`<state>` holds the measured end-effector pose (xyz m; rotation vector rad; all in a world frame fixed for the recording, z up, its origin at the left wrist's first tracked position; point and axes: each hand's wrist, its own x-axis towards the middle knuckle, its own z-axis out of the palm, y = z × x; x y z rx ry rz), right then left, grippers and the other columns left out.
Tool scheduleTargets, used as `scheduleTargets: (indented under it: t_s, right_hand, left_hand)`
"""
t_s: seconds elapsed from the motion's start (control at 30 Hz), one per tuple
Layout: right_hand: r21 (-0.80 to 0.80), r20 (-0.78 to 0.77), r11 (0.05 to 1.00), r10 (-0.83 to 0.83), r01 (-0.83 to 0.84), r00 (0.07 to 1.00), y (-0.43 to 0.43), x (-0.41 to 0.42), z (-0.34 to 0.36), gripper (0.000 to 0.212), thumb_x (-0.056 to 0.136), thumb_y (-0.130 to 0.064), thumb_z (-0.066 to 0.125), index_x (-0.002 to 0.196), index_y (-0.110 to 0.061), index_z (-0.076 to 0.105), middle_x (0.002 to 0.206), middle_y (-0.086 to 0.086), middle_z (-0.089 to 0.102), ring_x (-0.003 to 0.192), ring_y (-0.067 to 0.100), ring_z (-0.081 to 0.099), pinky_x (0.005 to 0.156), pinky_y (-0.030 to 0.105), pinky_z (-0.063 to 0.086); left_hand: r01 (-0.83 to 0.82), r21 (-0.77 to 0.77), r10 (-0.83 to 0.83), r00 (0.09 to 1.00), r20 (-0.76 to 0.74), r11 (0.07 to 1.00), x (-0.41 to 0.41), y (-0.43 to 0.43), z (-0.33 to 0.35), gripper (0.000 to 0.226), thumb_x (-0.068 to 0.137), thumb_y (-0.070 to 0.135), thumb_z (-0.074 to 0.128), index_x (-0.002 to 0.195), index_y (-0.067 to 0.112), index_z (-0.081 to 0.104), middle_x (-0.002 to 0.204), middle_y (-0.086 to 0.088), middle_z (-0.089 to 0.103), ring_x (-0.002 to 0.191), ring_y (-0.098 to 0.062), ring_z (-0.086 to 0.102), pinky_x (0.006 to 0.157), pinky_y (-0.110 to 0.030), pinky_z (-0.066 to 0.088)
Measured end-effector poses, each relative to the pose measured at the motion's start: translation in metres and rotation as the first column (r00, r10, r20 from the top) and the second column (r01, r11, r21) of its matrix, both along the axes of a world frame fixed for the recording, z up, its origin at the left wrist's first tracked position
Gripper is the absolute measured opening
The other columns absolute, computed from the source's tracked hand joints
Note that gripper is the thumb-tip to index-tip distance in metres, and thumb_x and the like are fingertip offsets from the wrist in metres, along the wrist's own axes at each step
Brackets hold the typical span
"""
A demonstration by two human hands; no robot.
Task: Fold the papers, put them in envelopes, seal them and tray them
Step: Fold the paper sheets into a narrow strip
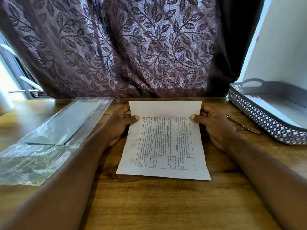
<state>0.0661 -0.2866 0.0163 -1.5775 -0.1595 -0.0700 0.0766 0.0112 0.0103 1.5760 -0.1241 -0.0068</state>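
Fingers [134,118] of the left hand [119,127] pinch the paper [166,146] at its left edge, thumb on top and the rest curled underneath. The right hand [214,127] grips the opposite edge the same way. Between them the far part of the sheet is lifted and turned over toward the person, its blank back showing. The near part lies flat on the counter [166,205] with a printed table facing up.

To my eye this is the first fold, with no crease pressed yet. The next move, I'd say, calls for bringing the raised edge down square to the sheet's sides, then flattening the bend with straight fingers so it will fit an envelope.

Left of the paper lies a clear plastic packet of envelopes [54,130]; I can't tell if it has been opened. Right of the paper a pen [242,125] rests just beyond the right hand, and past that stands the latticed tray [265,120]. Behind the paper hangs a leaf-patterned curtain [126,47].
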Motion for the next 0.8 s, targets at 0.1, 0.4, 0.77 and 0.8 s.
scheduleTargets:
  t_s: [0.1,0.4,0.77,0.8]
  right_hand:
    - [0.012,-0.008,1.0,0.025,-0.025,1.0,-0.001,0.0009,-0.0005,0.027,0.095,0.0,0.061,0.12,-0.008,0.067,0.111,0.008,0.077,0.103,0.025,0.074,0.091,0.048,0.058]
    - [-0.006,0.001,1.0,-0.019,0.019,1.0,-0.0036,0.0049,-0.0021,0.019,0.093,0.005,0.058,0.093,-0.003,0.075,0.097,0.011,0.077,0.095,0.031,0.073,0.076,0.038,0.061]
    - [-0.182,0.039,0.981,-0.055,0.061,0.998,-0.0018,0.002,-0.0033,0.012,0.089,-0.003,0.07,0.093,-0.01,0.079,0.109,-0.004,0.075,0.109,0.013,0.067,0.094,0.033,0.055]
    - [-0.232,0.072,0.97,-0.061,0.076,0.996,-0.0016,0.0018,-0.0037,0.012,0.087,-0.003,0.072,0.093,-0.012,0.078,0.111,-0.007,0.074,0.108,0.01,0.066,0.093,0.032,0.055]
  left_hand:
    - [0.028,-0.009,-0.028,0.999,-0.018,1.0,-0.0007,0.0003,0.0012,0.035,0.098,0.001,0.055,0.128,0.018,0.059,0.116,-0.005,0.074,0.103,-0.023,0.072,0.082,-0.038,0.06]
    - [0.028,-0.038,-0.029,0.999,-0.021,0.999,-0.0052,0.0039,0.0058,0.027,0.096,-0.004,0.044,0.091,0.003,0.07,0.097,-0.009,0.072,0.083,-0.019,0.069,0.062,-0.026,0.058]
    - [0.026,0.128,-0.029,0.999,0.016,0.991,-0.0026,-0.0001,-0.0008,0.024,0.084,0.003,0.071,0.108,0.01,0.072,0.101,-0.012,0.073,0.085,-0.021,0.069,0.073,-0.032,0.057]
    - [0.019,0.184,-0.025,0.999,0.031,0.983,-0.0028,-0.0012,-0.0005,0.024,0.085,0.006,0.073,0.109,0.011,0.073,0.104,-0.009,0.075,0.087,-0.02,0.07,0.075,-0.033,0.057]
